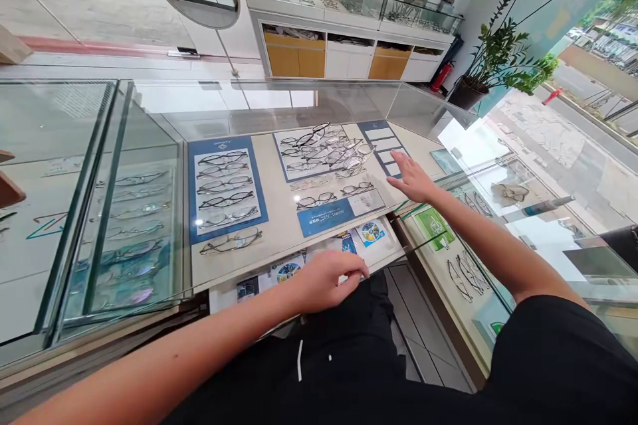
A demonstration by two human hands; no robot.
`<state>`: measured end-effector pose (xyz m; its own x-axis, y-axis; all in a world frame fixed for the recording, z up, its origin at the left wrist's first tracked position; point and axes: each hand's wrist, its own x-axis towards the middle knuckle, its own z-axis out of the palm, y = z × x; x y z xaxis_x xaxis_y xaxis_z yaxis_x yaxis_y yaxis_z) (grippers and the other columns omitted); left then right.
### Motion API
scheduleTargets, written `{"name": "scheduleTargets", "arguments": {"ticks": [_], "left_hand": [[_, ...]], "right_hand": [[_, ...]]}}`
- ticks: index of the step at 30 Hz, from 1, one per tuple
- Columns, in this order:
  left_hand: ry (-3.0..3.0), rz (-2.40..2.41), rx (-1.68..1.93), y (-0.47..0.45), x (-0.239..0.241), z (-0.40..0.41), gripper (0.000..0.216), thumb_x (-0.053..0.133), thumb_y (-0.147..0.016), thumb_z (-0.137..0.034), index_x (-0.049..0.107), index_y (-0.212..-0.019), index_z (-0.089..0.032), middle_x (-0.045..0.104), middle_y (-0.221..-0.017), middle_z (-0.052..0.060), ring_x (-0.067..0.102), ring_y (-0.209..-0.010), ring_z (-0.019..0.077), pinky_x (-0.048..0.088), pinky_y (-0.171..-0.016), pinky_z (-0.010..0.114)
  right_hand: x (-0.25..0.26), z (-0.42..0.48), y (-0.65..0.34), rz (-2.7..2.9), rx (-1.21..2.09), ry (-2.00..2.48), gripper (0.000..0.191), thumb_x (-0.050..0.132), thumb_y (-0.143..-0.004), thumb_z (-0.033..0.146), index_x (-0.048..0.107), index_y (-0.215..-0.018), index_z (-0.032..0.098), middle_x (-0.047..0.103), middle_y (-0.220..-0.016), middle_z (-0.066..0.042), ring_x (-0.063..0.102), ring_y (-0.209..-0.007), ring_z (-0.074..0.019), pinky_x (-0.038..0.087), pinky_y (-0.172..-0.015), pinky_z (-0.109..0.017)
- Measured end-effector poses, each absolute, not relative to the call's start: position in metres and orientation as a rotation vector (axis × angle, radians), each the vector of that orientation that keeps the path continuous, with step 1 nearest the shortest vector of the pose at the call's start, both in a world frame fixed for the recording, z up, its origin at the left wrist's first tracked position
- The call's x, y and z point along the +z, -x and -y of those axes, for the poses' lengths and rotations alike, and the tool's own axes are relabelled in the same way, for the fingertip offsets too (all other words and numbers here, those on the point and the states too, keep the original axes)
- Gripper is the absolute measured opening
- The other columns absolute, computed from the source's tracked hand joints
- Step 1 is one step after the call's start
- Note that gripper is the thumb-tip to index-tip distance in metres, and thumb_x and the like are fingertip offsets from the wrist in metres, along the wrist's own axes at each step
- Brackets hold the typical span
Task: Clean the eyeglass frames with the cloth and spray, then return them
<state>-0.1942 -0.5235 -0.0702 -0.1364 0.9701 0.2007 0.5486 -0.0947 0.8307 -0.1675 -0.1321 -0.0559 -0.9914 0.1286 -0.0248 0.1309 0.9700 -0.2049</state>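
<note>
Glass walls the display case (pixel 149 119), and on its pale shelf a blue-bordered tray (pixel 199 212) carries five eyeglass frames in a neat column; one loose frame (pixel 232 240) lies just below that tray, off the blue border; a second tray further right bears a heap of eyeglass frames (pixel 323 146), tangled and overlapping, with two more pairs set singly beneath it beside a blue card (pixel 323 216); printed leaflets (pixel 371 232) line the front edge of the shelf.

Reaching into the case, the right hand (pixel 411 176) is flat with fingers spread and palm down, just right of the heap and over a blue panel of white labels (pixel 386 146), holding nothing; the left hand (pixel 326 279) sits at the front edge with fingers curled under, fingertips against the leaflets; whether it pinches one I cannot tell.

To the right a neighbouring case (pixel 463 272) holds more frames; behind stand white and wood cabinets (pixel 349 60), a red fire extinguisher (pixel 441 76) and a potted plant (pixel 498 56); the floor is pale tile.
</note>
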Motion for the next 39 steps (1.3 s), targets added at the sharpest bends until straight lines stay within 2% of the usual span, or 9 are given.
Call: {"name": "scheduleTargets", "arguments": {"ticks": [4, 8, 13, 18, 20, 25, 29, 33, 39], "left_hand": [[-1.267, -1.872, 1.051, 0.199, -0.114, 0.493, 0.025, 0.053, -0.101, -0.025, 0.078, -0.099, -0.026, 0.082, -0.092, 0.002, 0.075, -0.087, 0.0216, 0.054, -0.078, 0.032], [-1.106, -2.064, 0.963, 0.228, -0.146, 0.452, 0.024, 0.053, -0.102, -0.03, 0.077, -0.102, -0.027, 0.079, -0.091, 0.002, 0.071, -0.083, 0.0225, 0.052, -0.076, 0.035], [-1.083, -2.193, 1.114, 0.252, -0.167, 0.389, 0.017, 0.059, -0.096, -0.022, 0.074, -0.104, -0.025, 0.079, -0.108, 0.004, 0.074, -0.098, 0.0232, 0.057, -0.089, 0.036], [-1.239, -2.331, 1.127, 0.268, -0.193, 0.348, 0.018, 0.056, -0.097, -0.016, 0.07, -0.104, -0.024, 0.077, -0.107, 0.005, 0.074, -0.104, 0.0238, 0.058, -0.102, 0.041], [-1.276, -2.354, 1.103, 0.271, -0.201, 0.34, 0.018, 0.056, -0.097, -0.013, 0.07, -0.104, -0.024, 0.077, -0.107, 0.006, 0.074, -0.106, 0.0244, 0.057, -0.105, 0.042], [-1.326, -2.351, 1.129, 0.277, -0.203, 0.319, 0.019, 0.058, -0.098, -0.013, 0.069, -0.108, -0.025, 0.077, -0.112, 0.006, 0.073, -0.11, 0.0243, 0.058, -0.104, 0.042], [-1.322, -2.339, 1.137, 0.286, -0.194, 0.291, 0.02, 0.059, -0.099, -0.015, 0.07, -0.113, -0.025, 0.076, -0.118, 0.007, 0.072, -0.114, 0.0256, 0.057, -0.107, 0.044], [-1.275, -2.302, 1.174, 0.294, -0.193, 0.253, 0.025, 0.057, -0.101, -0.017, 0.071, -0.12, -0.025, 0.074, -0.126, 0.008, 0.071, -0.115, 0.0261, 0.056, -0.108, 0.046], [-1.154, -2.055, 1.238, 0.296, -0.21, 0.189, 0.038, 0.062, -0.101, -0.02, 0.069, -0.138, -0.021, 0.068, -0.144, 0.014, 0.072, -0.115, 0.0239, 0.058, -0.111, 0.043]], "right_hand": [[-0.053, 0.127, 0.185, -3.071, -0.298, -0.179, 0.094, 0.03, -0.109, 0.075, 0.019, -0.182, 0.017, 0.013, -0.192, -0.014, 0.012, -0.179, -0.033, 0.015, -0.145, -0.057], [-0.053, 0.119, 0.202, -3.074, -0.282, -0.131, 0.095, 0.028, -0.11, 0.074, 0.019, -0.182, 0.012, 0.012, -0.192, -0.014, 0.011, -0.18, -0.0306, 0.013, -0.146, -0.052], [-0.053, 0.114, 0.218, -3.07, -0.28, -0.145, 0.09, 0.025, -0.112, 0.064, 0.021, -0.181, 0.007, 0.013, -0.191, -0.014, 0.012, -0.18, -0.0286, 0.011, -0.146, -0.047], [-0.057, 0.115, 0.231, -3.065, -0.261, -0.752, 0.09, 0.025, -0.111, 0.06, 0.019, -0.18, 0.002, 0.012, -0.191, -0.019, 0.014, -0.179, -0.0343, 0.014, -0.146, -0.053], [-0.057, 0.111, 0.235, -3.028, -0.253, -0.834, 0.094, 0.025, -0.11, 0.062, 0.017, -0.179, -0.001, 0.01, -0.191, -0.021, 0.012, -0.179, -0.0353, 0.014, -0.145, -0.053], [-0.052, 0.092, 0.232, -2.987, -0.276, -0.751, 0.09, 0.024, -0.11, 0.064, 0.018, -0.182, 0.01, 0.008, -0.192, -0.013, 0.01, -0.18, -0.0315, 0.012, -0.146, -0.05], [-0.056, 0.084, 0.231, -2.98, -0.294, -0.966, 0.095, 0.025, -0.109, 0.071, 0.019, -0.182, 0.01, 0.009, -0.192, -0.014, 0.01, -0.179, -0.0344, 0.013, -0.145, -0.054], [-0.064, 0.083, 0.232, -3.067, -0.296, -0.953, 0.092, 0.027, -0.109, 0.071, 0.027, -0.18, 0.013, 0.018, -0.19, -0.017, 0.019, -0.178, -0.0378, 0.02, -0.143, -0.06], [-0.065, 0.084, 0.232, -3.095, -0.288, -0.95, 0.088, 0.031, -0.109, 0.069, 0.03, -0.179, 0.015, 0.024, -0.189, -0.018, 0.023, -0.176, -0.0401, 0.023, -0.14, -0.065]]}}
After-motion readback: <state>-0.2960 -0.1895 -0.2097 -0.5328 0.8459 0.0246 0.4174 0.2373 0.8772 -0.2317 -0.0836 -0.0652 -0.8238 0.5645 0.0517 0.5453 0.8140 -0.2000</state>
